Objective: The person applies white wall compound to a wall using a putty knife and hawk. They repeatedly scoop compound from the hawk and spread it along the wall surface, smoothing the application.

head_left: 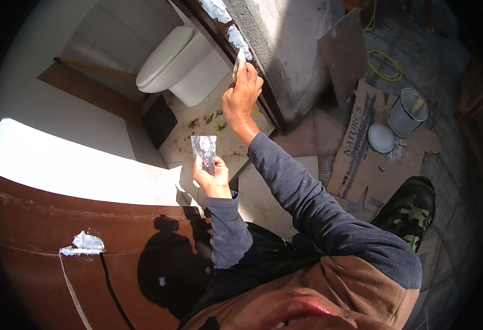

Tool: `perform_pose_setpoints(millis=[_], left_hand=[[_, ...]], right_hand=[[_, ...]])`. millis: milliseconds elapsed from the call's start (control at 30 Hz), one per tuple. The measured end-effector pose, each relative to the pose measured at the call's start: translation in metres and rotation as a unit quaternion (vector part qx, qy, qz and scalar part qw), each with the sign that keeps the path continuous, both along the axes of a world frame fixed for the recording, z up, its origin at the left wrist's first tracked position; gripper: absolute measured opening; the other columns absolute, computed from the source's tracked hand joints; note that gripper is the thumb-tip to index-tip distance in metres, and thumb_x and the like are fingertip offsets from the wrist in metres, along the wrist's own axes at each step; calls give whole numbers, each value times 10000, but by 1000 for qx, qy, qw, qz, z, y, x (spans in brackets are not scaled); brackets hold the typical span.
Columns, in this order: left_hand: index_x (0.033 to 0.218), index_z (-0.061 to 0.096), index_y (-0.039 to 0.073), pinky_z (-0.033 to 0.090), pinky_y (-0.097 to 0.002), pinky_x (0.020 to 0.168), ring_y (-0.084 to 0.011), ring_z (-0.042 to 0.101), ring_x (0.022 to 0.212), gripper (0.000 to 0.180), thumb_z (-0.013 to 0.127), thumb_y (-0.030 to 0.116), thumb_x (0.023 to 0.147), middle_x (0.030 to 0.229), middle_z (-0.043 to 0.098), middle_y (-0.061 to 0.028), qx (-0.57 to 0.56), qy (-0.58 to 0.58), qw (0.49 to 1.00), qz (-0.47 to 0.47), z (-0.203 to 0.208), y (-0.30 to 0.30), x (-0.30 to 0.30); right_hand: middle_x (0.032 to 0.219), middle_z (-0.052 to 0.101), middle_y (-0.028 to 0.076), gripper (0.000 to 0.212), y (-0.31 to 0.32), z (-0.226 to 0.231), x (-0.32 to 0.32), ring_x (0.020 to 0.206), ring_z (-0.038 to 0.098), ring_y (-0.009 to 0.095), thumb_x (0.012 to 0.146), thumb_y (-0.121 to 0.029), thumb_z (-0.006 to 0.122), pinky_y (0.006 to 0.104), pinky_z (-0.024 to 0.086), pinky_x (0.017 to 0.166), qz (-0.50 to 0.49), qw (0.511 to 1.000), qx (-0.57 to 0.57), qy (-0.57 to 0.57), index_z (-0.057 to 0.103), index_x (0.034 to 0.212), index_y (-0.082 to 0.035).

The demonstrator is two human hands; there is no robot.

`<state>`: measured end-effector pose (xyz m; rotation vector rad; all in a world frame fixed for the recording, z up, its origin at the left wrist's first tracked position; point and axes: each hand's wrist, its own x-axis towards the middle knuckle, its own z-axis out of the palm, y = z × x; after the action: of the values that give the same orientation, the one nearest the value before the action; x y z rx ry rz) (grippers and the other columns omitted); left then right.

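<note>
Grey filler coats a flat metal scraper blade [204, 152], pinched upright in the person's left hand [213, 179] at chest height. Right hand [241, 98] is raised, clenched on a second, narrow putty knife [236, 65] with its tip touching the dark door frame [269, 104]. White patches [236, 38] already show higher up the frame; the lower stretch looks bare. Toilet [178, 63] beyond, tiled floor [197, 124] spattered. Paint can [407, 111] and lid [381, 137] sit on cardboard [362, 165], well apart.
</note>
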<state>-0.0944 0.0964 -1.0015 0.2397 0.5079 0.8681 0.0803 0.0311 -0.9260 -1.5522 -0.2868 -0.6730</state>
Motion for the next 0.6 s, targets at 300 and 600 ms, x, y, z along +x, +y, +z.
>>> perform_pose_setpoints(millis=[300, 600], left_hand=[[1049, 630, 9, 545, -312, 573, -217, 646, 702, 153, 589, 140, 980, 877, 698, -114, -3, 2, 1000, 26, 16, -6, -2], [1159, 625, 8, 581, -371, 849, -222, 704, 972, 243, 634, 82, 928, 1069, 702, -94, 241, 105, 964, -49, 47, -14, -22]], right_hand=[[1322, 494, 110, 706, -6, 10, -3, 1146, 450, 348, 720, 96, 610, 456, 347, 970, 6, 992, -103, -75, 466, 1399, -35], [1101, 760, -32, 472, -147, -6, 5, 996, 598, 171, 756, 115, 641, 329, 376, 906, 441, 825, -282, -214, 800, 1077, -192]])
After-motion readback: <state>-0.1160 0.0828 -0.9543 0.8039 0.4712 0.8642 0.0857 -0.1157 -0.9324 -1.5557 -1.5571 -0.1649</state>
